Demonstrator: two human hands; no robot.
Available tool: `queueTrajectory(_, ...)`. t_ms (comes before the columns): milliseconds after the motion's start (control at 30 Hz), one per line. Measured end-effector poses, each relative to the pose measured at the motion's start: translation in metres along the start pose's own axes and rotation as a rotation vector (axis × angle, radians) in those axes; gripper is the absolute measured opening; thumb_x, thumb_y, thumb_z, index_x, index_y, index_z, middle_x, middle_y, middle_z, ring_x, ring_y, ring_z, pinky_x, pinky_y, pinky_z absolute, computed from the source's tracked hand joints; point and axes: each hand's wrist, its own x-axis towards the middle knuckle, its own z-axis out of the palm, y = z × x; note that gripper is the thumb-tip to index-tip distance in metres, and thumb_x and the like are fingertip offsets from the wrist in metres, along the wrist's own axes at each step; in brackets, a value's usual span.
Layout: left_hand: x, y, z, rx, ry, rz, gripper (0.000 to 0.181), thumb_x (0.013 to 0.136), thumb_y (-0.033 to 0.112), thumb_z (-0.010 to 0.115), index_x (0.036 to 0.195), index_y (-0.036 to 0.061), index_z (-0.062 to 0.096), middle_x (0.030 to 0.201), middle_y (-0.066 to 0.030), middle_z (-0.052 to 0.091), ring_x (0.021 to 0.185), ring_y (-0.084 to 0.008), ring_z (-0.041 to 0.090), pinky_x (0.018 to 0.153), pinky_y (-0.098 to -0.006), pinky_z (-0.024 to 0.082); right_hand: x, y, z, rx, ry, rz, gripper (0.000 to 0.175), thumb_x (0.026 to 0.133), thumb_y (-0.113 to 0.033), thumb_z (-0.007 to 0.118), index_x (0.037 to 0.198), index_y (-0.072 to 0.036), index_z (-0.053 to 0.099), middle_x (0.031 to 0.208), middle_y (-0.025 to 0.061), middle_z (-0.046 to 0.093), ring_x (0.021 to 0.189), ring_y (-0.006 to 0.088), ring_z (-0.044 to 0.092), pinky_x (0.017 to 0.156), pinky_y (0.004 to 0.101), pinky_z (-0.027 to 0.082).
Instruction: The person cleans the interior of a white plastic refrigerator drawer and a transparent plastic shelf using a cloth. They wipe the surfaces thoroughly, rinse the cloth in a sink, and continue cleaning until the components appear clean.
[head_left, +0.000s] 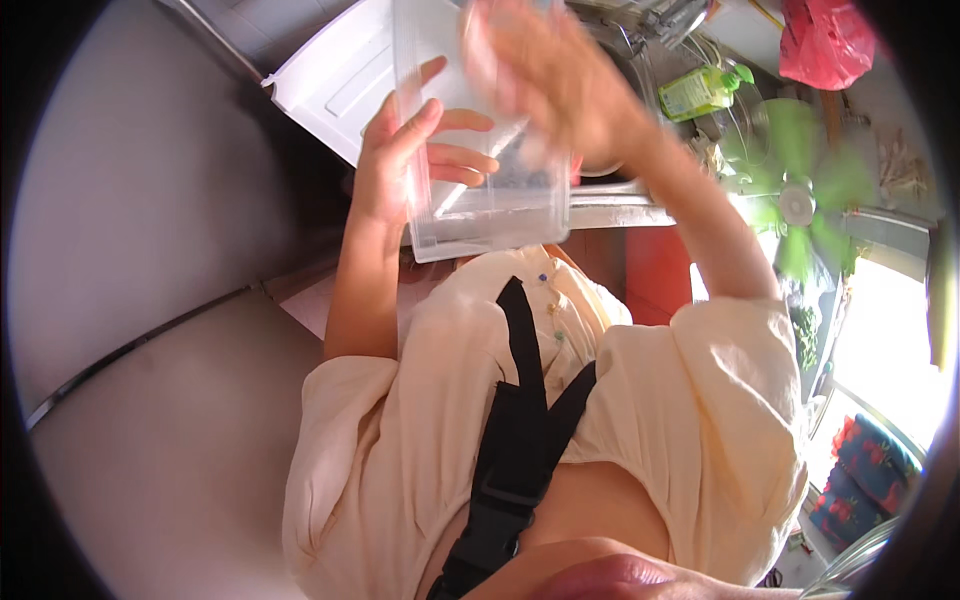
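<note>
A clear plastic bin (491, 232) is held tilted in front of my chest. My left hand (405, 146) grips it by the left side, with fingers spread along its wall. Across its upper part is my right hand (577, 90), strongly blurred. Something pinkish shows at its fingers, but the blur hides whether that is a held thing or the fingers themselves. Behind the bin on the left stands a white plastic tray or drawer (322, 82) with a raised rectangular panel.
A metal sink edge (622, 210) runs behind the bin, with a faucet (671, 22) beyond. To the right are a green pump bottle (690, 96), a spinning green fan (796, 202) and a pink plastic bag (825, 45). Large grey panels (165, 187) fill the left side.
</note>
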Motion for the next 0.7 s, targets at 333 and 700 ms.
queueTrajectory(333,0.006,-0.016,-0.029,-0.047,0.185,0.108,0.061,0.1,0.02,0.05,0.156,0.0059,0.027,0.12,-0.0267,0.065,0.087,-0.037,0.073,0.077,-0.0423,0.06,-0.07,-0.074,0.049,0.155,0.005,-0.199,0.071,0.096,-0.041,0.058,0.153,-0.005,0.037,0.165,0.0116,0.026,0.154,0.0286,0.019,0.125,0.0494,0.013)
queueTrajectory(700,0.007,-0.009,0.002,-0.071,0.009,0.023,0.071,0.09,0.01,0.057,0.153,-0.0022,0.027,0.112,-0.0243,0.068,0.079,-0.0349,0.074,0.064,-0.0439,0.064,0.083,0.043,0.019,-0.124,0.49,-0.022,0.048,0.101,-0.031,0.05,0.148,-0.02,0.046,0.16,0.0071,0.035,0.15,0.0269,0.029,0.121,0.0562,0.022)
